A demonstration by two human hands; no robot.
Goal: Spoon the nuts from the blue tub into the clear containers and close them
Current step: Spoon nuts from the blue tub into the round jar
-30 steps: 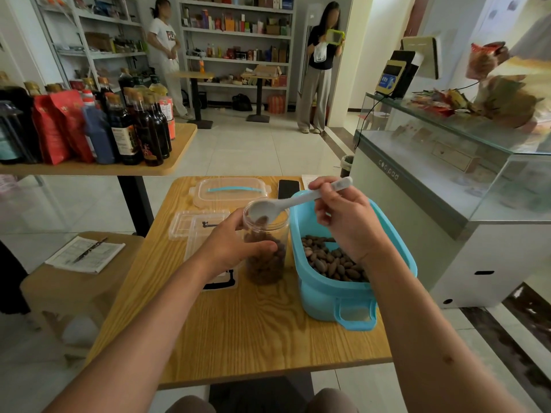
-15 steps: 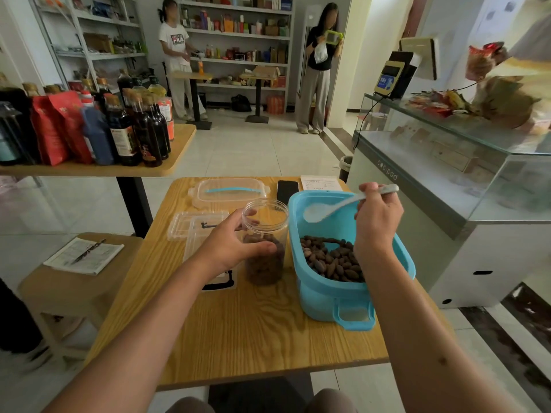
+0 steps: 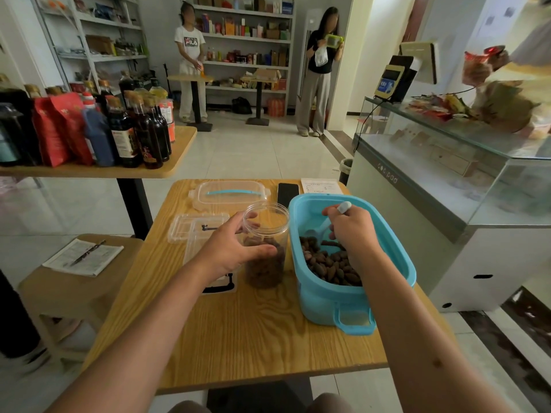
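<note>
A blue tub (image 3: 325,296) of brown nuts (image 3: 331,265) stands on the right of the wooden table (image 3: 253,332). Just left of it is a clear round jar (image 3: 266,234), open on top and roughly half full of nuts. My left hand (image 3: 231,247) grips the jar around its side. My right hand (image 3: 353,231) holds a white spoon (image 3: 323,226) by the handle, with the bowl dipped down into the tub at the nuts.
A clear lid with a blue strip (image 3: 229,194), a flat clear lid (image 3: 196,226), a black phone (image 3: 287,193) and a paper slip (image 3: 320,186) lie at the table's far side. A glass counter (image 3: 447,174) stands right, a bottle table (image 3: 98,171) left. Two people stand at the back.
My right hand has carried the spoon from over the jar to the right and down into the blue tub. My left hand has kept its hold on the jar.
</note>
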